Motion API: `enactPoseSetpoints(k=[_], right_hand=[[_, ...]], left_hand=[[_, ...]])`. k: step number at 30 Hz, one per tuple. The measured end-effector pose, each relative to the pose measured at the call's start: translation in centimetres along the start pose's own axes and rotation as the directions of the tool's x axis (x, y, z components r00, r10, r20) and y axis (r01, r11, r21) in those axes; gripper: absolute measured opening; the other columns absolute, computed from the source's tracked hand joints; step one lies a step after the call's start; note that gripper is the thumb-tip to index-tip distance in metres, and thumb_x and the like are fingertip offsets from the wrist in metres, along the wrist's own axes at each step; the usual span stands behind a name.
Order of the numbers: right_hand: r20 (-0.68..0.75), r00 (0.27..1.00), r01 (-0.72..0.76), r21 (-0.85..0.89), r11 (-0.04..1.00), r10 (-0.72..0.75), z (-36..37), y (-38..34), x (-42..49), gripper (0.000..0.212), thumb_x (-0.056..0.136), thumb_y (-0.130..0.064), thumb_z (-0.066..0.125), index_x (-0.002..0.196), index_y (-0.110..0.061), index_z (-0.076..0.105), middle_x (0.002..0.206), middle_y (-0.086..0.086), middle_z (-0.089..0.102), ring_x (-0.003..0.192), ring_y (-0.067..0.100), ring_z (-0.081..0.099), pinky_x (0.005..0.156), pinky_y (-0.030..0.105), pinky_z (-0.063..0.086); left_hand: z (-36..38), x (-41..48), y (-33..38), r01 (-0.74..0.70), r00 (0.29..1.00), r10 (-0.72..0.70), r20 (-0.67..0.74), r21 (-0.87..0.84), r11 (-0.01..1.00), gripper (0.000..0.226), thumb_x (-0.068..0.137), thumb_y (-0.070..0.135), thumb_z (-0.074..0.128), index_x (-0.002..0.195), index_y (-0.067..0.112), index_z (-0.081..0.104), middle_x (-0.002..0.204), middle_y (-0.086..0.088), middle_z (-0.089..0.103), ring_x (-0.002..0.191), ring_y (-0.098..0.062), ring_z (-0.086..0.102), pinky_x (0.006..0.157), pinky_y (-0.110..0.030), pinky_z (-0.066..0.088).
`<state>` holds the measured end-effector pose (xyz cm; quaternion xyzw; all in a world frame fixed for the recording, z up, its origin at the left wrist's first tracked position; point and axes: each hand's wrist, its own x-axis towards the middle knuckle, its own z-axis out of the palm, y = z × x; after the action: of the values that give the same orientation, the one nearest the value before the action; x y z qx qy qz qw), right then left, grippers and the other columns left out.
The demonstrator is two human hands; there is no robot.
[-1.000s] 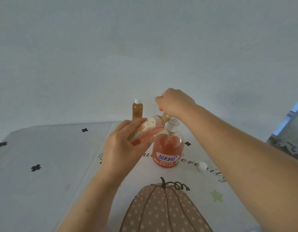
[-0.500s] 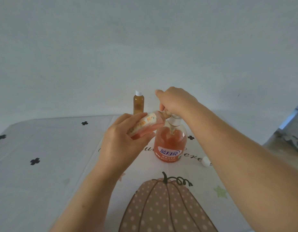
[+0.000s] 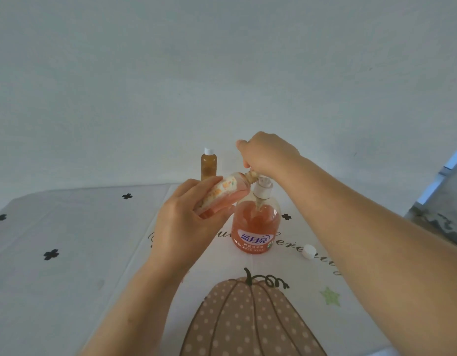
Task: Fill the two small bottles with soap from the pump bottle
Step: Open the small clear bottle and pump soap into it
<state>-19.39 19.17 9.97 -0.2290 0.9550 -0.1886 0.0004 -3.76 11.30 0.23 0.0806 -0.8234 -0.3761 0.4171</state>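
Observation:
The pump bottle [image 3: 255,224], clear with orange soap and a white pump collar, stands mid-table. My right hand [image 3: 267,152] is closed over its pump head from above. My left hand [image 3: 186,222] grips a small labelled bottle [image 3: 227,192], tilted with its open neck touching the pump spout; pink-orange soap shows inside it. A second small bottle [image 3: 209,164], amber with a white cap, stands upright behind them near the table's far edge. The pump nozzle itself is hidden under my right hand.
A loose white cap [image 3: 309,251] lies on the tablecloth right of the pump bottle. The white cloth [image 3: 68,240] carries a dotted pumpkin print [image 3: 248,319] near me. A plain wall rises behind the table; a dark floor edge shows far right.
The view has shifted slightly; both hands and the bottles sit a little higher in frame. My right hand stays on the pump head and the small bottle stays at the spout.

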Motion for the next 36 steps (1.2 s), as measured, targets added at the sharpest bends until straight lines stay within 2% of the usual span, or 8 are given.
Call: enactPoseSetpoints(k=[5, 9, 12, 18, 25, 29, 31, 36], right_hand=[[0.002, 1.0, 0.017, -0.015, 1.0, -0.017, -0.1, -0.2, -0.3, 0.043, 0.102, -0.033, 0.034, 0.097, -0.011, 0.071, 0.079, 0.003, 0.066, 0.065, 0.019, 0.056, 0.06, 0.028, 0.039], [0.013, 0.999, 0.042, 0.035, 0.999, -0.042, 0.3, -0.1, 0.0, 0.043, 0.1, -0.032, 0.035, 0.096, -0.009, 0.072, 0.093, 0.006, 0.074, 0.071, 0.022, 0.06, 0.067, 0.03, 0.045], [0.017, 0.999, 0.034, 0.039, 0.999, -0.035, 0.7, -0.2, 0.3, 0.044, 0.101, -0.033, 0.033, 0.095, -0.01, 0.07, 0.093, 0.005, 0.074, 0.073, 0.023, 0.061, 0.066, 0.03, 0.045], [0.073, 0.997, -0.013, 0.071, 0.997, 0.007, 1.4, 0.1, -0.1, 0.032, 0.101, -0.017, 0.036, 0.103, -0.008, 0.067, 0.103, 0.008, 0.07, 0.094, 0.028, 0.066, 0.086, 0.036, 0.052], [0.026, 1.0, -0.007, 0.1, 0.995, 0.004, 1.2, 0.2, 0.1, 0.042, 0.101, -0.032, 0.034, 0.095, -0.009, 0.069, 0.093, 0.007, 0.073, 0.079, 0.026, 0.065, 0.074, 0.034, 0.048], [-0.03, 0.998, 0.057, 0.046, 0.997, -0.056, 0.2, 0.1, -0.3, 0.042, 0.101, -0.032, 0.035, 0.093, -0.009, 0.069, 0.091, 0.006, 0.074, 0.072, 0.025, 0.062, 0.068, 0.031, 0.047], [-0.047, 0.995, 0.084, 0.003, 0.996, -0.084, -0.1, 0.0, -0.5, 0.04, 0.101, -0.031, 0.035, 0.09, -0.01, 0.067, 0.09, 0.006, 0.073, 0.069, 0.024, 0.059, 0.064, 0.029, 0.043], [-0.038, 0.996, 0.081, 0.01, 0.997, -0.08, -0.1, -0.2, -0.4, 0.039, 0.101, -0.03, 0.037, 0.092, -0.009, 0.069, 0.092, 0.006, 0.073, 0.07, 0.024, 0.06, 0.068, 0.031, 0.046]], left_hand=[[0.0, 0.0, 0.0, -0.007, 1.0, 0.007, -0.001, -0.003, 1.0, 0.049, 0.073, 0.029, 0.082, 0.121, 0.023, 0.069, 0.091, 0.016, 0.061, 0.082, -0.004, 0.06, 0.065, -0.009, 0.042], [0.0, -0.1, 0.1, 0.001, 1.0, -0.001, -0.009, -0.002, 1.0, 0.049, 0.073, 0.028, 0.083, 0.12, 0.023, 0.07, 0.092, 0.016, 0.062, 0.083, -0.002, 0.06, 0.067, -0.008, 0.042], [-0.2, 0.1, 0.0, 0.017, 1.0, -0.017, 0.003, -0.003, 1.0, 0.048, 0.072, 0.03, 0.082, 0.118, 0.026, 0.07, 0.091, 0.017, 0.062, 0.082, -0.002, 0.06, 0.067, -0.01, 0.043], [-0.4, 0.2, 0.2, 0.024, 0.999, -0.024, 0.033, -0.01, 1.0, 0.052, 0.067, 0.057, 0.071, 0.113, 0.033, 0.07, 0.088, 0.019, 0.061, 0.082, 0.0, 0.06, 0.066, -0.01, 0.046], [-0.2, 0.1, 0.2, 0.05, 0.998, -0.05, 0.036, 0.003, 0.999, 0.046, 0.071, 0.036, 0.081, 0.116, 0.028, 0.07, 0.089, 0.018, 0.062, 0.082, -0.001, 0.061, 0.066, -0.01, 0.045], [0.2, -0.1, 0.8, 0.067, 0.998, -0.067, 0.006, -0.094, 0.993, 0.064, 0.064, 0.061, 0.069, 0.117, 0.026, 0.071, 0.088, 0.014, 0.062, 0.08, -0.003, 0.061, 0.065, -0.009, 0.042], [0.2, -0.3, 0.9, 0.052, 0.999, -0.052, 0.0, -0.112, 0.992, 0.07, 0.063, 0.065, 0.062, 0.119, 0.024, 0.07, 0.09, 0.013, 0.063, 0.08, -0.003, 0.061, 0.065, -0.009, 0.043], [0.2, -0.2, 0.4, 0.049, 0.999, -0.049, 0.003, -0.055, 0.997, 0.052, 0.072, 0.038, 0.08, 0.12, 0.021, 0.069, 0.092, 0.011, 0.064, 0.082, -0.002, 0.06, 0.066, -0.007, 0.042]])
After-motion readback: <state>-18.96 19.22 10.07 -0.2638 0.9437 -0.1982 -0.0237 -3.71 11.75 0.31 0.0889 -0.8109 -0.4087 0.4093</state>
